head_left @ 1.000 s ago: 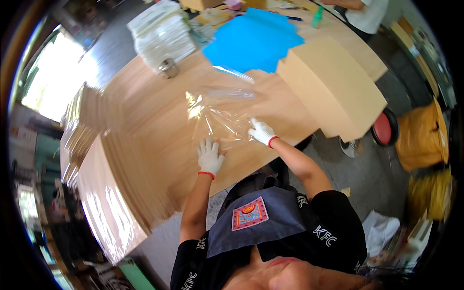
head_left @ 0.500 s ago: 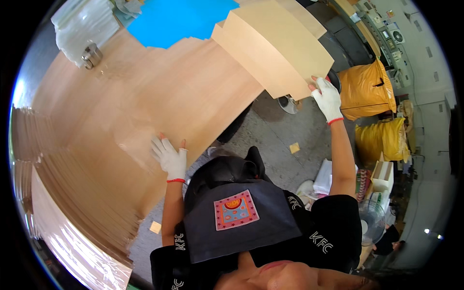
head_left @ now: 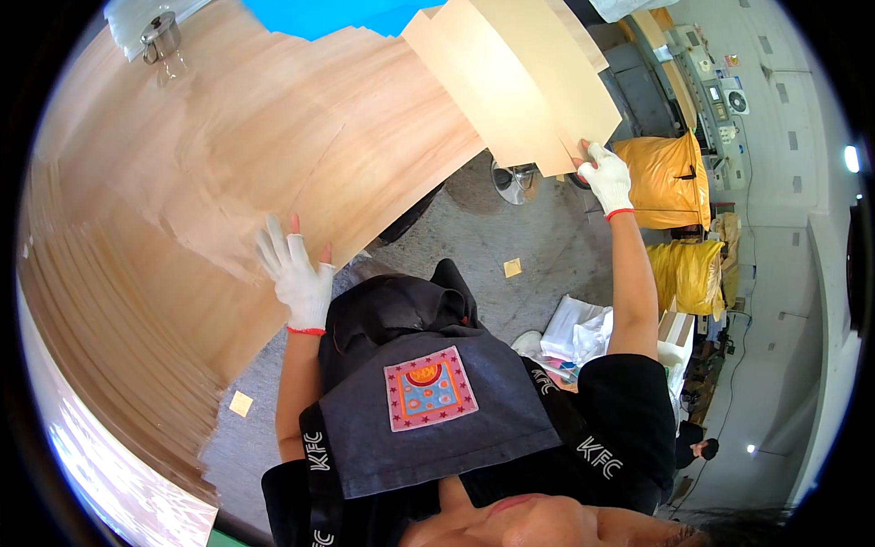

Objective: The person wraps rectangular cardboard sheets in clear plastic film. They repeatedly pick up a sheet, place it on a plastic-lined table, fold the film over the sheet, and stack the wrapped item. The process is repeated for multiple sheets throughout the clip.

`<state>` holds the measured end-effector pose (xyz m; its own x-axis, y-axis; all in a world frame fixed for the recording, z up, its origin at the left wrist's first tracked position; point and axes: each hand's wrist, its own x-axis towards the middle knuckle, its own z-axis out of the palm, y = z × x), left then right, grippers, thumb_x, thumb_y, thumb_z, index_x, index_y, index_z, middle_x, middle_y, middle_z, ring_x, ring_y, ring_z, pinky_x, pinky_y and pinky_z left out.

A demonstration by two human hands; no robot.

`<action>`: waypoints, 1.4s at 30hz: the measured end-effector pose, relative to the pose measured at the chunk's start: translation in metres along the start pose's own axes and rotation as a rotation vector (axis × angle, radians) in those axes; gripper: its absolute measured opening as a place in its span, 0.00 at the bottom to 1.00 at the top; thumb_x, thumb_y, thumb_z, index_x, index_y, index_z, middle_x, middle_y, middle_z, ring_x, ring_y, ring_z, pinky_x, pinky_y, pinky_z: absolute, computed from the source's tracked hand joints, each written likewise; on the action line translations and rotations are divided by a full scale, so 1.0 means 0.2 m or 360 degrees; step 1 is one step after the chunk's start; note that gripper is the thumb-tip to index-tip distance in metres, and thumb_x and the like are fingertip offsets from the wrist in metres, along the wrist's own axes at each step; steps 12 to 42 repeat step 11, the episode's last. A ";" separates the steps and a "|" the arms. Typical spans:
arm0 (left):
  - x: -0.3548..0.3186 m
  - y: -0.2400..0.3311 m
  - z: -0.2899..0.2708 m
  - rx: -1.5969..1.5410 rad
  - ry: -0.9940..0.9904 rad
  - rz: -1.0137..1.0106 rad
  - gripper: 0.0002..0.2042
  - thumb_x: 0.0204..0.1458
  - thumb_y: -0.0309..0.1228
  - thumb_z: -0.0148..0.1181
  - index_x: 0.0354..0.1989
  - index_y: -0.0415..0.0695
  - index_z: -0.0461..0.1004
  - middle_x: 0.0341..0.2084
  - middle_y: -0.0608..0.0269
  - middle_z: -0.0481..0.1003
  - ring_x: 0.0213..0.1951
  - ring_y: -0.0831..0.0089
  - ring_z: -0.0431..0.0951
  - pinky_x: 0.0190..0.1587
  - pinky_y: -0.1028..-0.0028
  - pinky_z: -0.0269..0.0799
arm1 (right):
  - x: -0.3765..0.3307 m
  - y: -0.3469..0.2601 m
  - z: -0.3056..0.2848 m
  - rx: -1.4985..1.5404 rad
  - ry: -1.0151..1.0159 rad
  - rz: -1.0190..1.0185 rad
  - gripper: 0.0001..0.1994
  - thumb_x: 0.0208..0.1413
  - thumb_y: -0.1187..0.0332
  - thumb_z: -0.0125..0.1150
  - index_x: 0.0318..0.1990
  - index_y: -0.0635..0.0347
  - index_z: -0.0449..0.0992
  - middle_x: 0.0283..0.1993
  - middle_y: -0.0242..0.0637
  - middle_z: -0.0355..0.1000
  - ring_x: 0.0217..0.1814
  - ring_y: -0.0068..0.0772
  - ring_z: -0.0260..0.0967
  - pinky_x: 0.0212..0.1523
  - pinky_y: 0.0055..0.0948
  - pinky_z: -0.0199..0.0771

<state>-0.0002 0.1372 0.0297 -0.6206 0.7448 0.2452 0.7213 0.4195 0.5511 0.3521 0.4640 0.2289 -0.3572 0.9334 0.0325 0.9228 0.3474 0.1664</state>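
My left hand (head_left: 303, 281), in a white glove with bare fingertips, is at the near edge of the wood-coloured work surface (head_left: 365, 146). Its fingers are spread and it holds nothing. Out to the right, my gloved right hand (head_left: 609, 180) has its thumb and fingertips closed at the near right corner of a tan sheet (head_left: 556, 64). The sheet lies bent over other tan sheets (head_left: 469, 77) that overhang the surface's edge. Exactly how many layers are in the grip is hidden.
A metal cup (head_left: 162, 38) stands at the far left, beside white wrapping. Blue sheet material (head_left: 328, 16) lies at the far edge. Glossy layered sheets (head_left: 118, 328) line the left side. Orange (head_left: 661, 187) and yellow (head_left: 688, 273) sacks stand on the right, near white bags (head_left: 579, 330).
The whole view has shifted, with the cup and blue material nearer the upper edge. My left hand's fingers are spread wider. My right hand stays at the tan sheet's corner.
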 end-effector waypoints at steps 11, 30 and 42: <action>-0.01 -0.10 0.07 0.0183 -0.0026 0.0084 0.31 0.43 0.40 0.64 0.57 0.43 0.64 0.62 0.47 0.57 0.64 0.45 0.52 0.64 0.46 0.45 | 0.02 0.06 0.03 0.0077 0.0033 -0.0040 0.23 0.46 0.54 0.62 0.50 0.50 0.75 0.37 0.43 0.75 0.32 0.38 0.70 0.36 0.33 0.70; -0.01 -0.10 0.07 0.0183 -0.0026 0.0084 0.31 0.43 0.40 0.64 0.57 0.43 0.64 0.62 0.47 0.57 0.64 0.45 0.52 0.64 0.46 0.45 | 0.02 0.06 0.03 0.0077 0.0033 -0.0040 0.23 0.46 0.54 0.62 0.50 0.50 0.75 0.37 0.43 0.75 0.32 0.38 0.70 0.36 0.33 0.70; -0.01 -0.10 0.07 0.0183 -0.0026 0.0084 0.31 0.43 0.40 0.64 0.57 0.43 0.64 0.62 0.47 0.57 0.64 0.45 0.52 0.64 0.46 0.45 | 0.02 0.06 0.03 0.0077 0.0033 -0.0040 0.23 0.46 0.54 0.62 0.50 0.50 0.75 0.37 0.43 0.75 0.32 0.38 0.70 0.36 0.33 0.70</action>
